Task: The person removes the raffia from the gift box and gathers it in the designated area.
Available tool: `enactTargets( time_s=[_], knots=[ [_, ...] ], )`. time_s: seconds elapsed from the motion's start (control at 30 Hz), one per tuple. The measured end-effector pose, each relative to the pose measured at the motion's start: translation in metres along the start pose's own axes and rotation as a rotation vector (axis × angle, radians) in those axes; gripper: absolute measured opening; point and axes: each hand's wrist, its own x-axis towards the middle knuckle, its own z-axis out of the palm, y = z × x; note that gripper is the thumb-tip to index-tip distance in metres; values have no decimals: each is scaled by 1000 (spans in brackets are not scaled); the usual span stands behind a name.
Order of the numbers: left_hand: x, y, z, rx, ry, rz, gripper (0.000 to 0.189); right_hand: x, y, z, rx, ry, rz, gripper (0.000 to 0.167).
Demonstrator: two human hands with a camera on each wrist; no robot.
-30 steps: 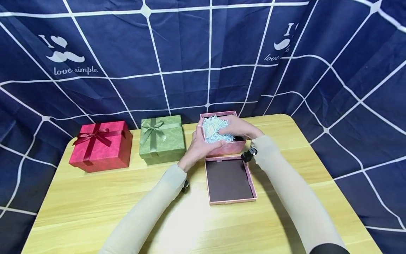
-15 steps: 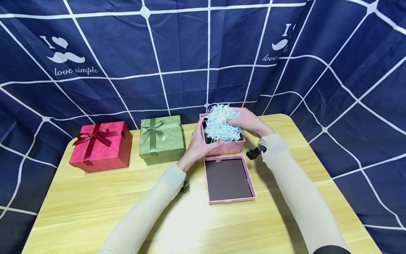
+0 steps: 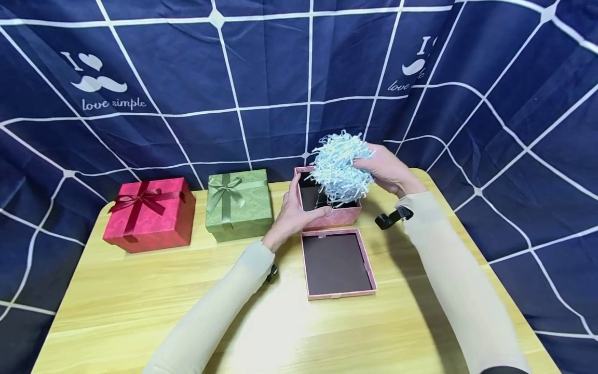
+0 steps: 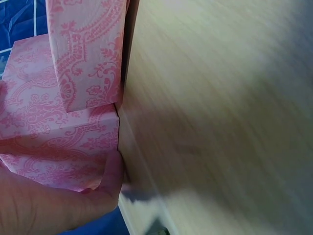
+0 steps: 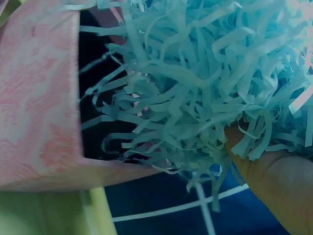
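Curtain of navy cloth (image 3: 275,57) rises behind a pale wooden table (image 3: 154,301). Taking the open pink box (image 3: 327,221) as the middle of a clock face in the head view, the green gift box (image 3: 240,205) stands near it at 9 o'clock, and the red gift box (image 3: 149,215) well beyond, on the same bearing. At 6 o'clock, just beside the pink box, lies its lid (image 3: 338,265), dark hollow upward. Above the box, toward 1 o'clock, is a bundle of pale blue shredded paper (image 3: 341,174), strands trailing over the opening; whether the lowest touch the rim I cannot tell.

The right hand (image 3: 385,169), at 2 o'clock, is nearer the paper and grasps it. From those fingers the bundle lies toward 9 o'clock, its ragged long axis running roughly 12 to 6, with the box's opening below, toward 8. The left hand (image 3: 294,210), at 8 o'clock, grips the pink box, thumb bent against the front wall. Smallest, a black strap (image 3: 394,217) hangs at the right wrist.
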Motion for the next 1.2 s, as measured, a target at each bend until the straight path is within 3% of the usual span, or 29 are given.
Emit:
enactTargets(
  time_s=[0.43,0.63,0.93,1.2],
  knots=[
    [2,0,-2,-1,-7,-14,130,-26,-48,-35,160,69,-78,41],
    [3,-2,-3,10,5,-13,131,-37,-60,-52,108,141,-87,36],
    [1,-1,-2,16,6,-15,131,-50,-49,-85,-1,181,-48,38],
    [-1,-1,-2,-6,-10,-10,130,-51,-15,-114,-116,186,2,41]
  ],
)
